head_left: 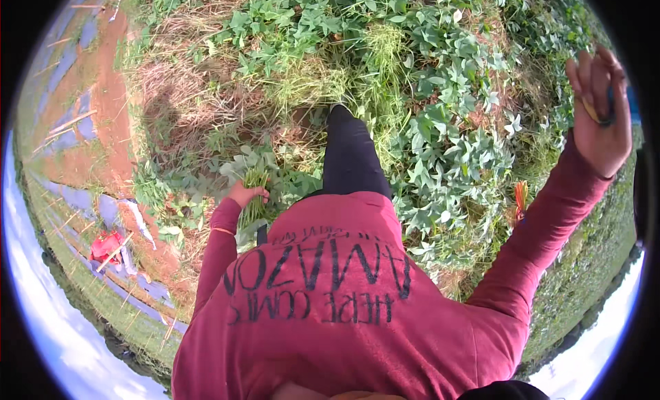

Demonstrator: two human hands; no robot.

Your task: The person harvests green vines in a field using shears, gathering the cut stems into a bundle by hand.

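My left hand (249,194) is closed around a bunch of cut green leafy stems (256,180), low beside my left leg. The stems lie side by side, with broad pale leaves spreading beyond the fingers. Out to the far right, my right hand (602,114) is raised with its fingers curled round a blue looped thing (634,105). Most of that blue thing is hidden behind the hand and by the picture's dark rim, so its kind is unclear. Leafy green vines (440,138) cover the ground ahead and to the right.
Dry cut grass (192,77) and bare reddish soil (113,138) lie on the left. Beyond are strips of greyish plastic sheeting (79,197), wooden stakes (72,125) and a red shape (108,246). Orange and yellow strips (520,197) show near my right forearm. My dark-trousered leg (352,152) stands among the plants.
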